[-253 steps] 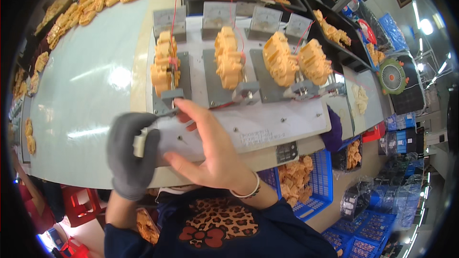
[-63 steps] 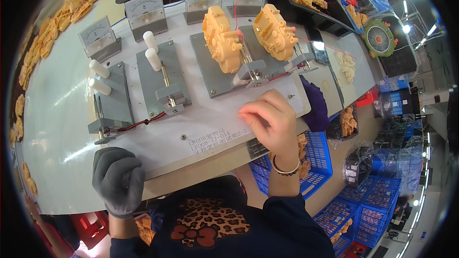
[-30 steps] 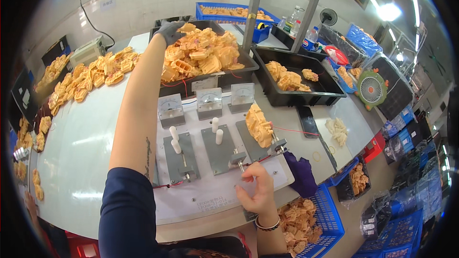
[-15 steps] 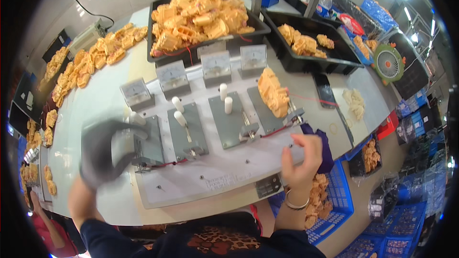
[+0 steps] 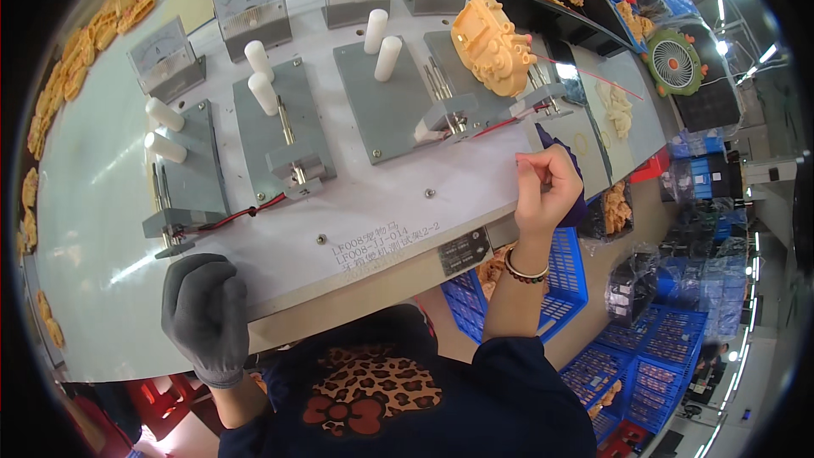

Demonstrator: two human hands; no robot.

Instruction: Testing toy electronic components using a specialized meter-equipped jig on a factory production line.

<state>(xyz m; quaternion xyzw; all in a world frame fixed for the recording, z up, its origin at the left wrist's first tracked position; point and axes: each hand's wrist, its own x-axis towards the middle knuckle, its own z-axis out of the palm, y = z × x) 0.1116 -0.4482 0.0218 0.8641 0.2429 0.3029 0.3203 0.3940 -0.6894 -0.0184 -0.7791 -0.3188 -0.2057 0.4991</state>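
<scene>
**Grey glove back on the bench edge**

Head view: grey-gloved left hand (image 5: 203, 315) had dropped from mid-air half a second earlier to rest flat on the white test board (image 5: 356, 212), holding nothing. Bare right hand (image 5: 545, 188), raised before, sat pinched at the board's right edge; contents unclear. One orange housing (image 5: 492, 44) stayed on the rightmost fixture. Small dark nameplate (image 5: 465, 251) below printed lettering; blue crates (image 5: 560, 280) under the bench.
</scene>
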